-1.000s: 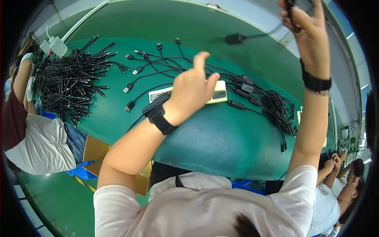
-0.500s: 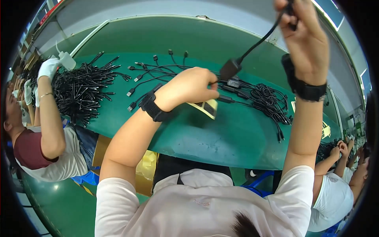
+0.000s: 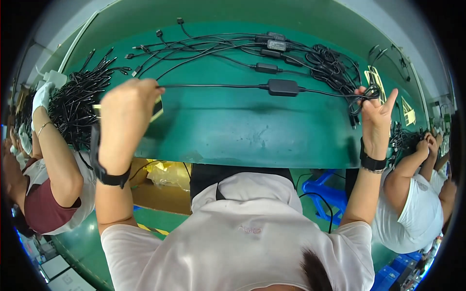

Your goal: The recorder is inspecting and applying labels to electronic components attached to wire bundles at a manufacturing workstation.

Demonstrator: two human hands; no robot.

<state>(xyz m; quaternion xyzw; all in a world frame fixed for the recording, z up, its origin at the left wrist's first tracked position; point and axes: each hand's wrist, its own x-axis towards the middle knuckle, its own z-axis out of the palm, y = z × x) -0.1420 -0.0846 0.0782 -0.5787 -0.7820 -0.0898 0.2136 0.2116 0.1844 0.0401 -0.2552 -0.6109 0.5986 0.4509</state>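
A black cable with an inline box [image 3: 283, 88] is stretched across the table between my hands. My left hand [image 3: 125, 114] is closed on one end of it. A yellow-edged sheet [image 3: 158, 109] sticks out behind that hand, mostly hidden by it. My right hand [image 3: 376, 119] grips the small coil [image 3: 371, 92] at the cable's other end, with thumb stretched out. Behind the taut cable lie several similar cables with inline boxes [image 3: 276, 45], their plugs toward the left. Their coiled ends form a bundle [image 3: 327, 63] beside my right hand.
A heap of black cables [image 3: 80, 102] lies at the left, where a co-worker's gloved hand [image 3: 42, 97] rests near a white device [image 3: 54, 77]. Yellow frame-like sheets [image 3: 408, 114] and another person's hands [image 3: 429, 143] are at the right. A cardboard box [image 3: 160, 196] stands below the table edge.
My right hand has come down from high up to the table's right side. My left hand has moved left, and the cable with its box is now pulled out straight between them.
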